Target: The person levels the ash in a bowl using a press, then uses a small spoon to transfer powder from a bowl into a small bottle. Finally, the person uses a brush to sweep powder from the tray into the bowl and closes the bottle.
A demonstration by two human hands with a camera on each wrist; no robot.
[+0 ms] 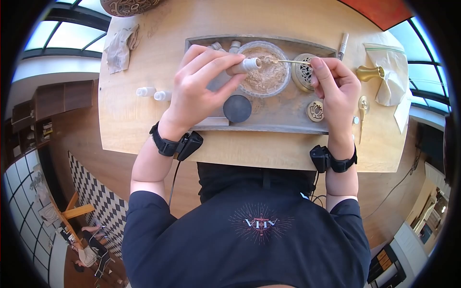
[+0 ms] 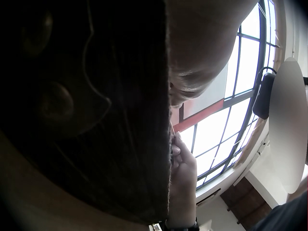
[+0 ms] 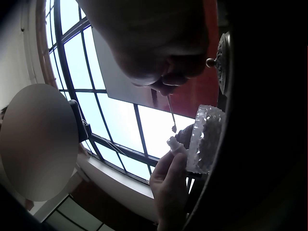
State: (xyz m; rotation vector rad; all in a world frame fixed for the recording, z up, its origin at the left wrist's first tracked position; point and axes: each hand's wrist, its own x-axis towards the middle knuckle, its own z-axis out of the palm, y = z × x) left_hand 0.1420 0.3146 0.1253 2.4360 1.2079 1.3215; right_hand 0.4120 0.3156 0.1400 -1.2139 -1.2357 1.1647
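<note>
1. Head: upper centre, left hand (image 1: 201,81) pinches tilted white vial (image 1: 248,65); right hand (image 1: 340,81) pinches thin stick (image 1: 294,61), reaching over bowl (image 1: 288,74) of powder (image 1: 264,84).
2. Left wrist: right hand low at centre, fingertips closed on stick; left hand dim above, grip can't be told here.
3. Right wrist: vial lower centre, stick's tip just above its mouth.

In the head view, the left hand (image 1: 201,84) concealed the lower body of the plastic vial (image 1: 248,65) and part of the tray (image 1: 288,128). The right hand (image 1: 338,86) covered the handle end of the slender scoop (image 1: 290,61); material at its tip was too small to identify. The top edge cropped the carved vessel (image 1: 128,6). A dark, blurred surface (image 2: 86,134) blocked the left wrist view's left half.
</note>
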